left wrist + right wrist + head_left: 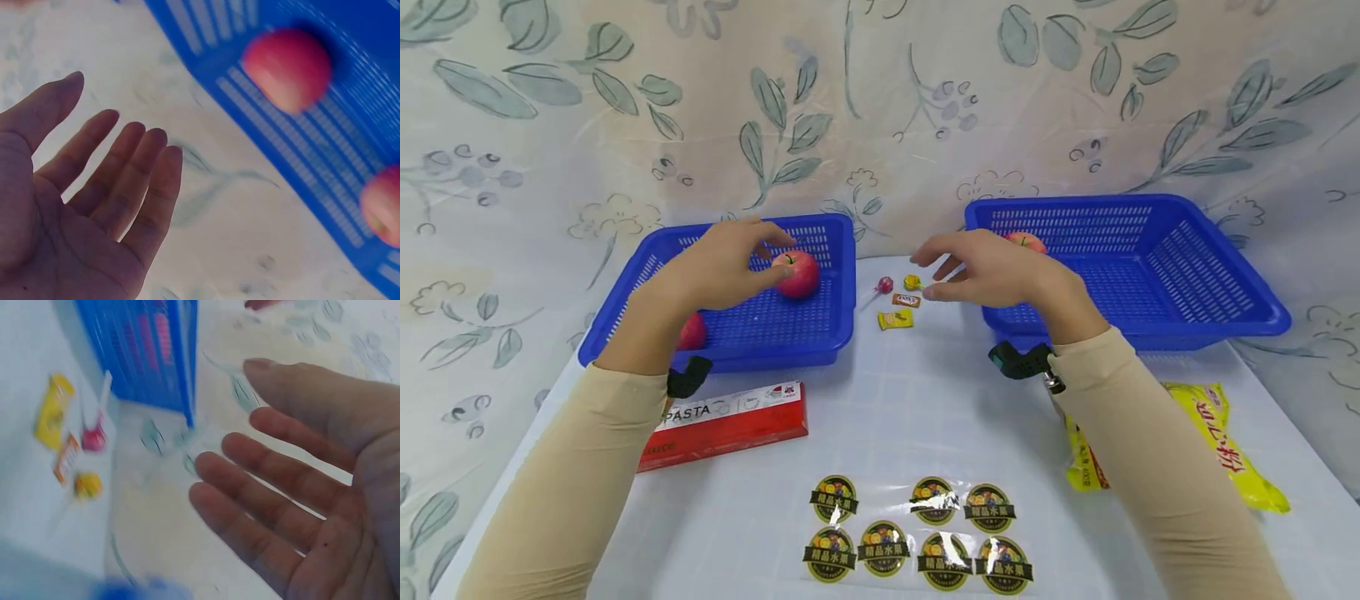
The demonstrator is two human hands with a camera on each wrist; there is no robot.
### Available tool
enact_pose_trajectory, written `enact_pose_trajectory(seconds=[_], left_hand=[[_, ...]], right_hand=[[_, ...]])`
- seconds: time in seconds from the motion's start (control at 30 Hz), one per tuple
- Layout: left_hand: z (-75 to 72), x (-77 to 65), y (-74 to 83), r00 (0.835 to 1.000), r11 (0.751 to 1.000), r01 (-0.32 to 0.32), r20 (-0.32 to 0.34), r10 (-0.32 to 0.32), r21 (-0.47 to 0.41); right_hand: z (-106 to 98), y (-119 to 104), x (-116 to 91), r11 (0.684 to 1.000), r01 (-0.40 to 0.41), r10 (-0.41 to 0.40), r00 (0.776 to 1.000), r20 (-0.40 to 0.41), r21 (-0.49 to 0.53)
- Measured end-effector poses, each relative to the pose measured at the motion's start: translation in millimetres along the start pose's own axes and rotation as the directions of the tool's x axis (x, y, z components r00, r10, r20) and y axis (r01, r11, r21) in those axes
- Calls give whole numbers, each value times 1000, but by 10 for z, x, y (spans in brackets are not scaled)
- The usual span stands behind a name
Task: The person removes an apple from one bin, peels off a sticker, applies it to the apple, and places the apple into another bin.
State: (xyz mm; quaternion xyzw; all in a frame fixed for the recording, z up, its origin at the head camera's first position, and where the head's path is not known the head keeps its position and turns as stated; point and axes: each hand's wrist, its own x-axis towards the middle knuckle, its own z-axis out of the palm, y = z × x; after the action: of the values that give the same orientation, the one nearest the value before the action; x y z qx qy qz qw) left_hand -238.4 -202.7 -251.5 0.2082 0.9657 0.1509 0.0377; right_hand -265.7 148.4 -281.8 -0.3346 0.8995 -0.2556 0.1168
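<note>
My left hand hovers above the left blue basket, holding nothing, its fingers loosely bent. Behind its fingertips in the head view lies a red apple; another apple shows partly beside the wrist. In the left wrist view, the spread fingers are apart from both apples. Near the left edge of the right blue basket, my right hand is raised with nothing in its grasp. It partly hides an apple there. The right wrist view shows its fingers relaxed and slightly spread.
Between the baskets lie a pink lollipop, a yellow lollipop and wrapped candies. A red pasta box lies front left. Round fruit stickers lie at the front. The right forearm partly covers yellow packaging.
</note>
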Motion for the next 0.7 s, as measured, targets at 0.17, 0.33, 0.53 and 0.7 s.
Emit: enact_pose_trajectory(seconds=[0.17, 0.33, 0.53, 0.7], left_hand=[[-142, -83, -345, 996, 995, 85, 14, -84, -49], [-279, -123, -643, 981, 982, 174, 98, -166, -70], [-344, -248, -977, 941, 958, 277, 222, -255, -75], [-334, -341, -1217, 915, 941, 320, 294, -277, -112]], right_hand=[[295, -118, 143, 985, 142, -141, 990, -16, 100], [590, -216, 297, 974, 177, -171, 984, -53, 140], [854, -297, 438, 983, 137, -128, 988, -82, 122], [945, -323, 486, 987, 102, -85, 986, -144, 122]])
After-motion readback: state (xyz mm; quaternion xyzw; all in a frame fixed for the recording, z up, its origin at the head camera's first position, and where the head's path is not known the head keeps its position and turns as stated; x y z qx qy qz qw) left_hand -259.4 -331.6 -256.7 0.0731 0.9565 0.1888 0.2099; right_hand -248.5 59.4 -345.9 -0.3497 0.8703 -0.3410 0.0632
